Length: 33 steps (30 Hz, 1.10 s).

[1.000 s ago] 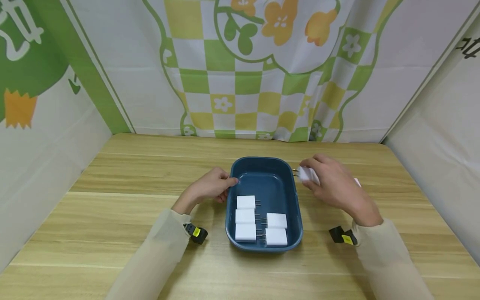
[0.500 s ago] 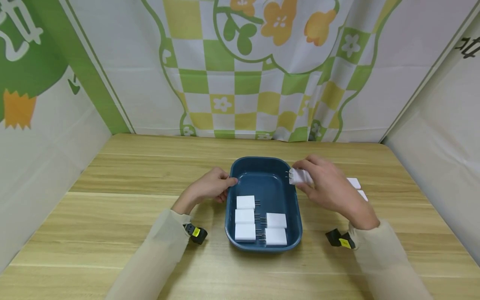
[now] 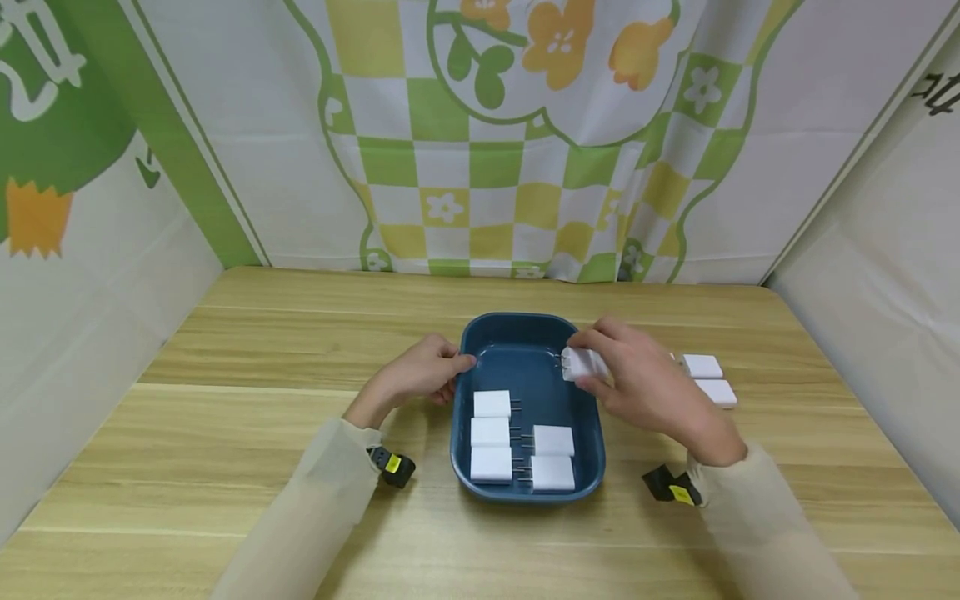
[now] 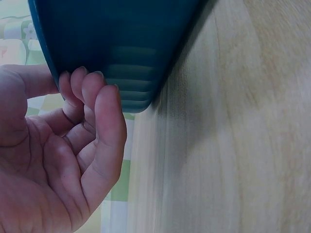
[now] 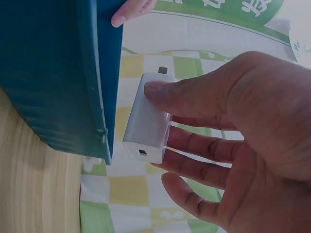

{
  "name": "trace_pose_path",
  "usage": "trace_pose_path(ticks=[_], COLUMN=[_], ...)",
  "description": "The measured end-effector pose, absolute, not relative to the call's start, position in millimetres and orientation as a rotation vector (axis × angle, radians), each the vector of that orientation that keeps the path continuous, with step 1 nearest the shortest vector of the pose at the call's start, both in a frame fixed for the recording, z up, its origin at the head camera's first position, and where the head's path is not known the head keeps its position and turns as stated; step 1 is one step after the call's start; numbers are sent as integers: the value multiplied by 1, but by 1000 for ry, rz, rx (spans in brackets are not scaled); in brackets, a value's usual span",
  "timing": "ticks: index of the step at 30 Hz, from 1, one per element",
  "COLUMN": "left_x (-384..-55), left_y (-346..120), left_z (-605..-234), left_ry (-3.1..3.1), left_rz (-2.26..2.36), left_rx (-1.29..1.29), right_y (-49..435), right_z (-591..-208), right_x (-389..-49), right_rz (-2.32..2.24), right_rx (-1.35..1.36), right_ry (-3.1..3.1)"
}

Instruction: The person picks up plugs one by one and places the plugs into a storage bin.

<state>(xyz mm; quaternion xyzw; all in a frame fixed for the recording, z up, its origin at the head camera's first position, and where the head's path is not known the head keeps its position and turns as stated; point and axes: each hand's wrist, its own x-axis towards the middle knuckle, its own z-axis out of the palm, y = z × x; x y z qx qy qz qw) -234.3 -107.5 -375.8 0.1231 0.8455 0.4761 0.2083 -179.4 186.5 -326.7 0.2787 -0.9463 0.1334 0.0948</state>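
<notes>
My left hand grips the left rim of a blue plastic bin, thumb over the edge and curled fingers against the outer wall. Between thumb and fingers, my right hand pinches a white charger plug above the bin's right rim. Its metal prongs point left, into the bin. The right wrist view shows a small port on the end of this charger plug. Several white charger plugs lie in the bin's near half: a left column and a right column, prongs facing inward.
To the right of the bin, more white charger plugs lie on the wooden table, partly behind my right hand. A patterned curtain hangs along the table's far edge, with pale cloth on both sides.
My right hand has moved left with the charger plug, from outside the bin to over its right rim. Charger plugs on the table behind it have come into view. My left hand stays put.
</notes>
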Motion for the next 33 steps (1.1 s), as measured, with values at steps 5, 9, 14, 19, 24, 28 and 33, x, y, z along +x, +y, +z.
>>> trace_pose_path(ticks=[5,9,14,19,24,28,33], left_x=[-235,-236,-235,-234,-234,-234,-234], left_y=[-107,-107,-107,-107,-108,-108,-108], left_z=[-376,-377,-376,-375,-375,-375,-374], left_ry=[2348,2348,2361,2362,2359,2357,2358], left_rz=[1325,1327,1316,1311,1315,1317,1318], left_rx=[358,362,355,350,355,353,360], right_y=[183,180,176,171,166,163,161], right_z=[-330,-334,-337,-341,-345,-348,-349], right_x=[-179,-178,-178,-177,-177,-177,-176], right_rz=[418,415,415,386,336,336,314], right_rx=[885,920,945,951,963,971,984], right_ry=[-2792,-2791,-2808,-2834,-2868,-2901,-2923])
